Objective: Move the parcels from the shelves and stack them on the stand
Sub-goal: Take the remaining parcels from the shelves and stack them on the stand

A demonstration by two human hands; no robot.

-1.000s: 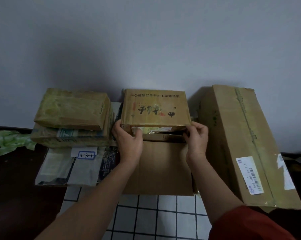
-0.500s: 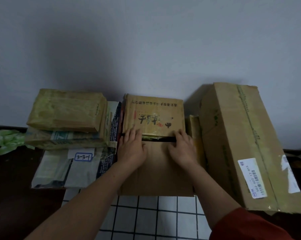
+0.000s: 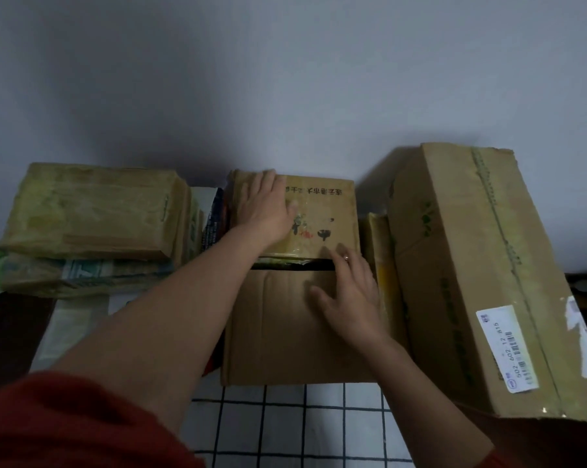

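Grey wall (image 3: 285,79) backs a row of parcels, dim and evenly lit. The left hand (image 3: 265,211) lies flat on top of the printed parcel (image 3: 322,211), fingers straight and reaching toward its far left corner, pressing rather than gripping. The right hand (image 3: 349,298) rests with fingers spread on the plain brown box (image 3: 278,325), its index fingertip touching the printed parcel's near edge; it grasps nothing either.

The printed parcel sits against the wall, just behind the plain brown box, with a dark gap between the two. What it rests on is hard to make out in that shadow. To its left stands a taped parcel (image 3: 89,211) on a low pile; to its right a thin yellow packet (image 3: 378,258) is wedged beside the tall carton (image 3: 471,265). A grid-patterned surface (image 3: 285,417) shows in front.

With neither hand closed round it, the parcel could skid or rock if the left palm bears down off-centre, and a sideways shove might nudge the yellow packet or the pile on the left.

It lies flat, broad face up, long axis running left to right along the wall, its lettering upside down to the wearer.
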